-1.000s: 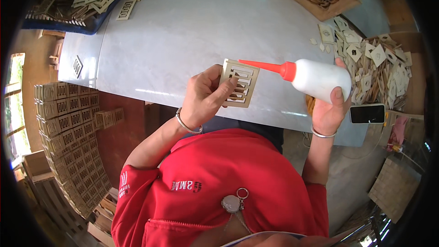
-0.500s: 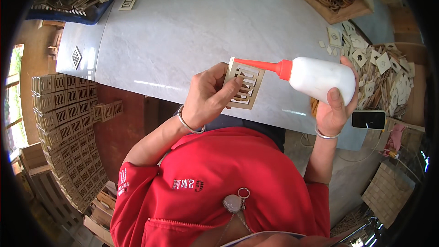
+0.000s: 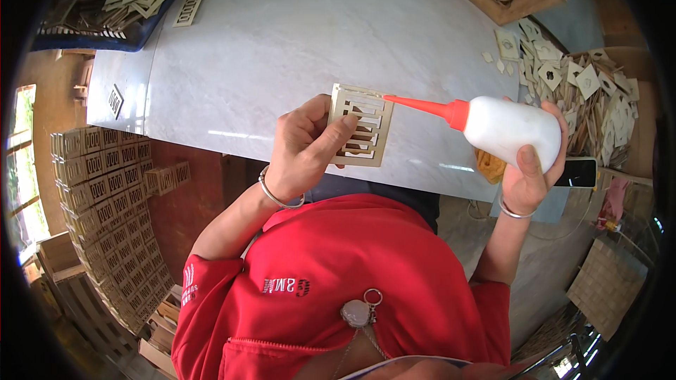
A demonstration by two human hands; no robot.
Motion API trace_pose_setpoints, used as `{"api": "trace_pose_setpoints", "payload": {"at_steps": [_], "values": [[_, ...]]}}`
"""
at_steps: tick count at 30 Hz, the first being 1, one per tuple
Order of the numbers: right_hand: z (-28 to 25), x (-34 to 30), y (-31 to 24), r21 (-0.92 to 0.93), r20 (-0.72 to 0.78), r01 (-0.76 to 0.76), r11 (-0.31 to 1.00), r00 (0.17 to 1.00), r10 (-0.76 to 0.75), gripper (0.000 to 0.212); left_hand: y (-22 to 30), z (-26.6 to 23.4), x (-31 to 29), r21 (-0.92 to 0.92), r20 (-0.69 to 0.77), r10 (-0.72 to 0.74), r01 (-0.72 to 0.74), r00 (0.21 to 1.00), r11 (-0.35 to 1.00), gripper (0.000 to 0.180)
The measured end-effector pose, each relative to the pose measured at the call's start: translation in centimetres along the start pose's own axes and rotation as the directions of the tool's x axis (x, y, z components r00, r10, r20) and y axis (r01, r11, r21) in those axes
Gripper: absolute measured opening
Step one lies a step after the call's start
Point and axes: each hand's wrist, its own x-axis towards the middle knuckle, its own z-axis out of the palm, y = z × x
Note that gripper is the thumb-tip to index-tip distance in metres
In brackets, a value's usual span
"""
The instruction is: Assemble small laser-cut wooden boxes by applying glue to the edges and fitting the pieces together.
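In my left hand [image 3: 304, 142] is a pale wooden panel [image 3: 380, 142] with a row of cut-out slots, pinched between thumb and fingers over the table's near edge. My right hand [image 3: 536, 162] grips a white squeeze bottle [image 3: 510, 127], tilted on its side. Its long red nozzle [image 3: 422, 107] points left, the tip at the panel's upper right corner. A thin glossy line, like glue, runs along the panel's top edge. The fingers behind the panel are partly hidden.
A blue basket [image 3: 130, 43] of similar panels stands far left; one panel [image 3: 115, 101] lies alone nearby. Stacked slotted wooden pieces [image 3: 105, 204] rise at left. A wooden box [image 3: 517, 14] of tan rings sits far right, with small cut pieces [image 3: 588, 81] and a phone [image 3: 579, 172] nearer.
The nozzle tip has passed from the panel's upper left corner to its upper right corner. My right hand with the bottle has shifted right, and the panel slightly left.
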Motion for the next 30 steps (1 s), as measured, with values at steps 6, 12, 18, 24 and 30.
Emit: {"api": "trace_pose_setpoints", "payload": {"at_steps": [6,12,18,24,30], "values": [[-0.9,-0.5,0.7,0.07,-0.067,-0.043,0.997,0.997,0.047,0.068,-0.2,-0.2,0.3,-0.158,0.049,-0.026,0.033,0.998,0.987,0.023],[0.0,-0.8,1.7,0.216,-0.233,-0.125,0.968,0.957,0.175,0.067,-0.3,0.1,0.6,-0.371,0.114,-0.094,0.131,0.989,0.919,0.022],[-0.1,-0.9,2.1,0.228,-0.227,-0.123,0.966,0.958,0.176,0.069,-0.5,-0.1,0.7,-0.42,0.117,-0.124,0.162,0.985,0.893,0.023],[-0.1,-1.1,1.7,0.229,-0.134,-0.118,0.966,0.979,0.151,0.069,0.1,-0.2,0.8,-0.419,0.13,-0.121,0.165,0.984,0.893,0.023],[-0.7,-1.5,1.6,0.214,-0.036,-0.1,0.972,0.993,0.11,0.072,-0.3,-0.6,1.1,-0.44,0.13,-0.092,0.141,0.987,0.887,0.023]]}}
